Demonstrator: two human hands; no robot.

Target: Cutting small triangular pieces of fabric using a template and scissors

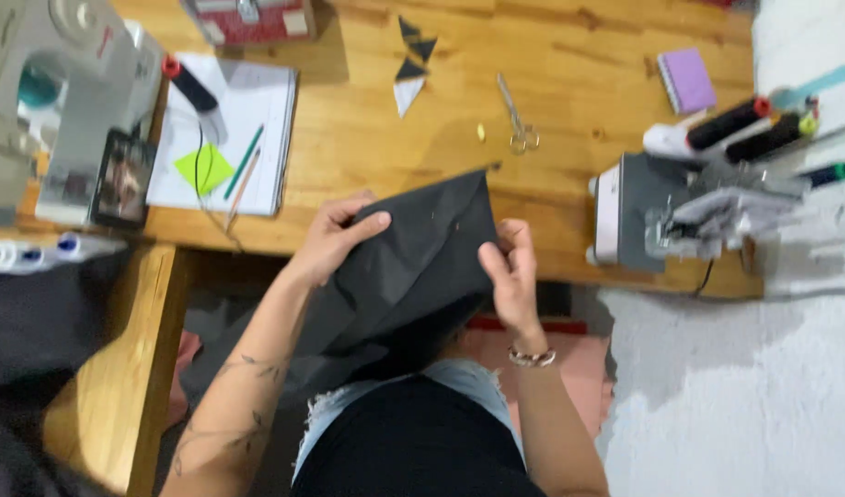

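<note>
Overhead view of a wooden table (569, 37) whose near edge crosses the middle of the frame, with a second wooden surface (119, 368) joining it at the lower left. A white sewing machine (63, 101) occupies the far-left corner and a smaller grey machine (661, 216) carrying dark thread cones (735, 124) sits at the near-right edge. The black fabric (413, 258) hangs over the near edge at its middle, its upper corner lying on the tabletop and the remainder dropping toward the person's lap. The piece appears light, soft and limp, folding under its own weight, so it would likely slide or sag unless taken at an edge or corner with both hands. The left hand (335, 239) lies on the cloth's left margin, fingers curled and thumb extended over the top, pinching the edge. The right hand (510, 267) is closed on the right margin, thumb and fingers nipping the fold. White paper sheets (257, 110) with a green note (204, 168) and pencils (243, 170) lie at the left; small scissors (517, 120), triangular cloth offcuts (411, 64) and a purple notepad (687, 80) lie toward the far edge.
</note>
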